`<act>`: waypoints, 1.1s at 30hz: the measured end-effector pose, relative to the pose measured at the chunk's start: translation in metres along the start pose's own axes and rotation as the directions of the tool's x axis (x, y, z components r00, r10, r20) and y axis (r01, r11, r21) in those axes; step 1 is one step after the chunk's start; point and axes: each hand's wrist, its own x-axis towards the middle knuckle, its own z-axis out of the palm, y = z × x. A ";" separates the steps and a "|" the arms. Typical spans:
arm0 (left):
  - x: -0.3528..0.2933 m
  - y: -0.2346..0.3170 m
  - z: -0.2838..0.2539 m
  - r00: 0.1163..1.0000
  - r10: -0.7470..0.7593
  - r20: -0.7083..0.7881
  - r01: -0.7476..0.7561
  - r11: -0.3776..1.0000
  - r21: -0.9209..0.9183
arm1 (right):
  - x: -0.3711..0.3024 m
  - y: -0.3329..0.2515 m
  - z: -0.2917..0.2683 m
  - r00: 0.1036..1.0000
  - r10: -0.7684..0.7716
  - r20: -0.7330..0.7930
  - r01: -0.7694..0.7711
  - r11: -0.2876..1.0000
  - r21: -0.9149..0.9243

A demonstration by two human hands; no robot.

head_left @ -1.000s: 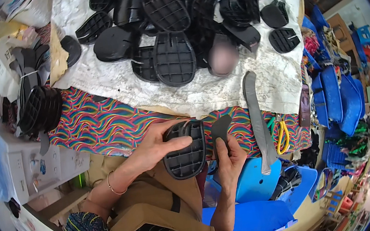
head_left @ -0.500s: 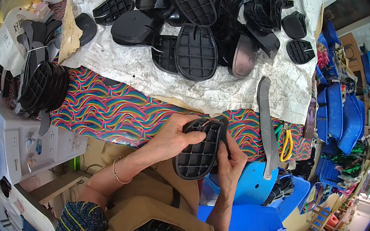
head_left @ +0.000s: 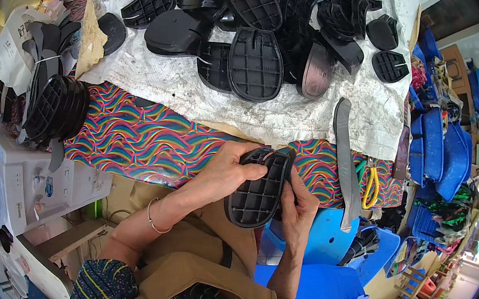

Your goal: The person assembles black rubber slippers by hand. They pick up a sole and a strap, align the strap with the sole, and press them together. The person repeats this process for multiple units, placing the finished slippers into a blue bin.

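Observation:
A black shoe heel (head_left: 254, 200), its ribbed grid side up, is held tilted in front of my body by both hands. My left hand (head_left: 223, 174) grips its upper left edge, the thumb pressing on the grid near a slot. My right hand (head_left: 298, 205) is closed on the right edge, with its fingers partly hidden behind the heel. A dark rim or strip shows along the upper right edge; I cannot tell whether it is separate. To the right, a long grey strip (head_left: 345, 160) hangs over the table's near edge.
Loose black heels (head_left: 255, 67) are piled on a white sheet (head_left: 185, 99) at the back. A stack of heels with tied strips (head_left: 55, 109) stands at left. Yellow-handled scissors (head_left: 370, 187) lie right of the grey strip. Blue bins (head_left: 322, 286) sit below the table.
The heel has shifted very slightly upward and tilted a little in my hands. Both hands keep their grip.

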 end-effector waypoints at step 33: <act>0.005 0.024 0.021 0.949 0.192 -0.250 -0.184 0.981 0.054 | -0.044 -0.018 0.006 0.997 0.011 -0.076 -0.007 0.999 0.045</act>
